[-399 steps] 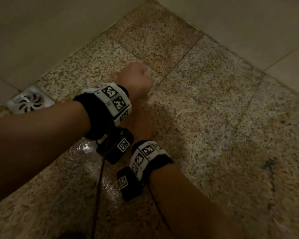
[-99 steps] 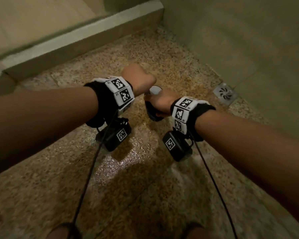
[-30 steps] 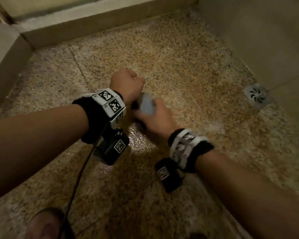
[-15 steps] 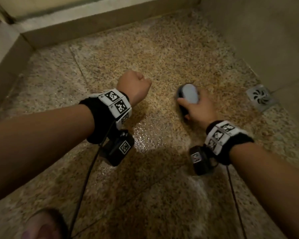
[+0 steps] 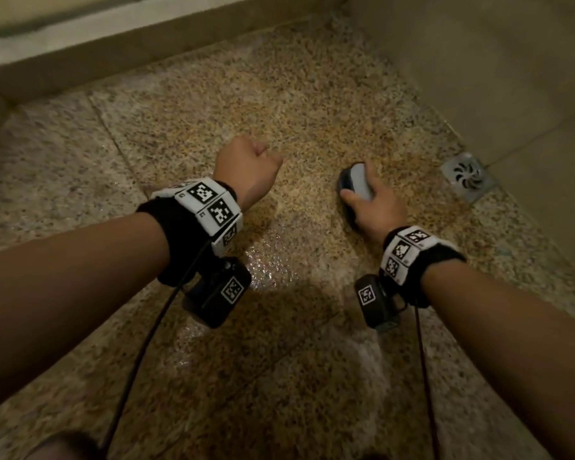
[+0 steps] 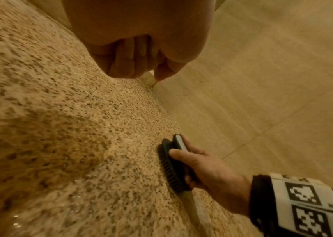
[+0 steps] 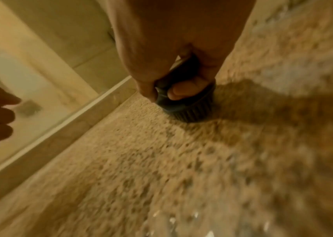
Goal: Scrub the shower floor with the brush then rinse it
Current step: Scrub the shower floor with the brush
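My right hand (image 5: pixel 367 207) grips a dark scrub brush (image 5: pixel 354 179) with a pale top and holds its bristles down on the speckled stone shower floor (image 5: pixel 279 104). The left wrist view shows the brush (image 6: pixel 171 166) lying flat on the floor under the fingers (image 6: pixel 178 152). In the right wrist view the brush (image 7: pixel 188 109) is partly hidden by the hand that wraps it. My left hand (image 5: pixel 249 167) hovers to the left of the brush as an empty fist, fingers curled into the palm (image 6: pixel 129 56).
A metal floor drain (image 5: pixel 468 175) sits at the right, close to the tiled wall (image 5: pixel 478 61). A raised curb (image 5: pixel 130 34) borders the far side. The floor near my wrists is wet and glistening (image 5: pixel 273 270). A foot (image 5: pixel 63 446) shows at the bottom left.
Over the last second my right hand has swept the brush rightward, away from my left fist and toward the drain. The left fist has stayed nearly in place.
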`<move>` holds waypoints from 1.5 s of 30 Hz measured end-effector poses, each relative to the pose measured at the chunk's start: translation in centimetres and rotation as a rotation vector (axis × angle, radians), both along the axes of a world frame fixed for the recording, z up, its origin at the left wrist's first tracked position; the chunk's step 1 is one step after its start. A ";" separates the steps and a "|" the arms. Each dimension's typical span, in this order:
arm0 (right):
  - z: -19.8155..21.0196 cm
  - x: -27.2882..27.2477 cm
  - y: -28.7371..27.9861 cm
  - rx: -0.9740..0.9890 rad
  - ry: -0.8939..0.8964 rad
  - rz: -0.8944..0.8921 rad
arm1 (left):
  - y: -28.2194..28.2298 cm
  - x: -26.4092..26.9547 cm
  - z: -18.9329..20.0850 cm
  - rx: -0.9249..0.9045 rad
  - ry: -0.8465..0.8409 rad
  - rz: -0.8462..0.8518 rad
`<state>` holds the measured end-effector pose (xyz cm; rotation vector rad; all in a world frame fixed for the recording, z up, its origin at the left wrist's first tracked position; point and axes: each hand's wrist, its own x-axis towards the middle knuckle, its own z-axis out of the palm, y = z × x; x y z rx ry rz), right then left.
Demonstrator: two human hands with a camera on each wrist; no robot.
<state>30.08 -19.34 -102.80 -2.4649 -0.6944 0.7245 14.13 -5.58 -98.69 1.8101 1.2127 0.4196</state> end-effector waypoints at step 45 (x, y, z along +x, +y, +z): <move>-1.4 -9.7 -11.0 0.014 0.453 0.443 | -7.1 4.6 -0.7 0.058 0.102 -0.180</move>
